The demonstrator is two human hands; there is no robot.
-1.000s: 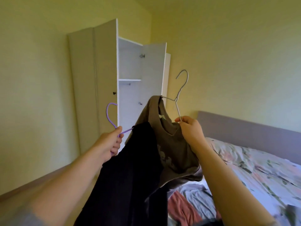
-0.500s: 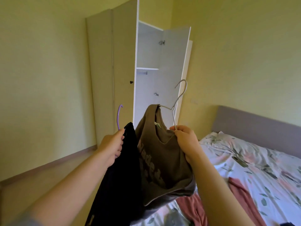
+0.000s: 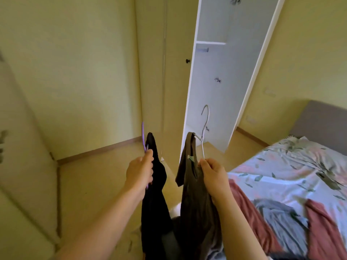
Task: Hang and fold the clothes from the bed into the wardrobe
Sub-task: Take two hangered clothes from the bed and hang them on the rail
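My left hand (image 3: 139,170) grips a purple hanger (image 3: 143,137) that carries a black garment (image 3: 155,199). My right hand (image 3: 213,172) grips a white wire hanger (image 3: 204,128) with a brown T-shirt (image 3: 193,194) hanging from it. Both garments hang in front of me, side by side and apart. Straight ahead stands the white wardrobe (image 3: 212,76), its right door (image 3: 251,72) swung open. A shelf (image 3: 210,42) shows inside, with a rail bracket just under it. The bed (image 3: 281,177) lies to the right.
On the bed's floral sheet lie a dusty-red garment (image 3: 323,228) and a grey-blue one (image 3: 281,216). The grey headboard (image 3: 323,121) runs along the right wall. The wardrobe's closed left door (image 3: 176,72) has a dark knob. Bare floor lies between me and the wardrobe.
The view has tilted down and moved closer to the wardrobe. My two hands have spread, so the black and brown garments now hang apart. More clothes on the bed came into view.
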